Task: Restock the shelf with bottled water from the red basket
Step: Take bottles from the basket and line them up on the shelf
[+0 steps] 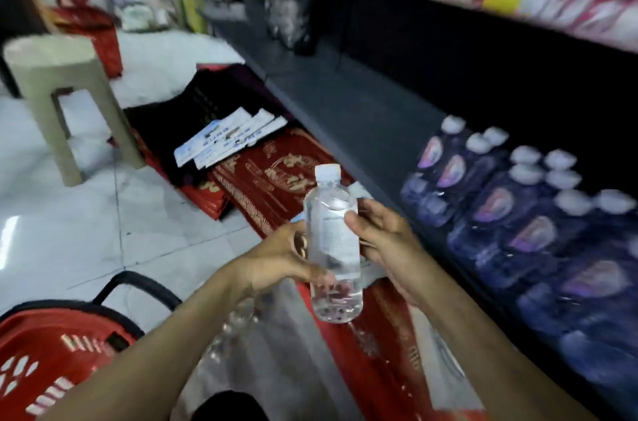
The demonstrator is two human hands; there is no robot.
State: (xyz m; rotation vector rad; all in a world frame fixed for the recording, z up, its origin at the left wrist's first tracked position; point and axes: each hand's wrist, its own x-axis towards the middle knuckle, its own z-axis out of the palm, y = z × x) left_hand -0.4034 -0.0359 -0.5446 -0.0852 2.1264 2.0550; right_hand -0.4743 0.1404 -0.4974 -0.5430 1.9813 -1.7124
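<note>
Low in the near left corner sits the red plastic basket with a black handle (51, 351). To its right, the left hand (279, 258) and the right hand (386, 241) both clasp a clear plastic water bottle with a white cap (333, 248), held upright in the air just off the front edge of the dark grey shelf board (345, 103), apart from the white-capped, purple-labelled bottles (518, 206) packed on its right end. It looks full, so probably fairly heavy, and its thin smooth wall may dent or slip under a hard squeeze; the mid-body, where thumb and curled fingers wrap it, seems the safest hold.
</note>
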